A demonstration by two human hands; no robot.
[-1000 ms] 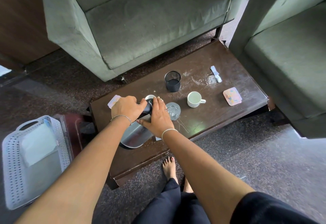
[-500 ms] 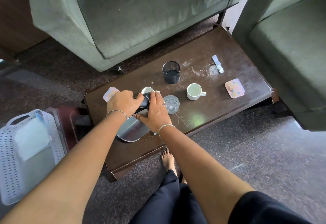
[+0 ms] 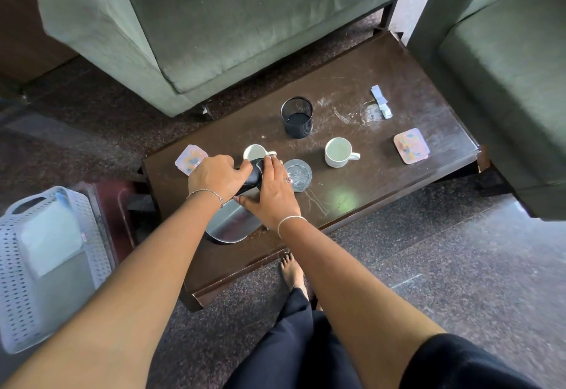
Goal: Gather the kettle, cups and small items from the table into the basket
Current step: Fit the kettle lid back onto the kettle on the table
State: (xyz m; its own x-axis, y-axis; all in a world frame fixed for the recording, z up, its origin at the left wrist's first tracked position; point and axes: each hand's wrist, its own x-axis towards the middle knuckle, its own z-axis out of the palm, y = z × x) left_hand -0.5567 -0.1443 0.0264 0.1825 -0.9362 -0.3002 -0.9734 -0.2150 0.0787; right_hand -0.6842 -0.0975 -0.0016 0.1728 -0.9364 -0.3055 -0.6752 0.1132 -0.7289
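While the left hand [image 3: 216,175] wraps its grip around the black handle of the steel kettle [image 3: 234,224], the right hand [image 3: 272,192] lies against the same handle from the other side, fingers straight and thumb tucked under, so that both grips press on the kettle. The kettle sits at the near left part of the dark tabletop [image 3: 382,82], its shiny body showing below the wrists. Just beyond the hands stands a white cup [image 3: 255,152], partly hidden by the fingers, and a clear glass [image 3: 298,174] rests just beside the right hand's knuckles. A second white cup [image 3: 338,152] stands further right, handle pointing right, well apart from the kettle. Behind the cups is a black mesh pen holder [image 3: 297,117]. A pastel coaster [image 3: 190,158] peeks out beyond the left hand, and another coaster [image 3: 411,145] lies near the right end of the tabletop (a small folded paper packet [image 3: 380,102] lies behind it). The white perforated basket [image 3: 18,296] sits on the floor to the left, well apart from the tabletop, holding something pale and flat that cannot be made out.
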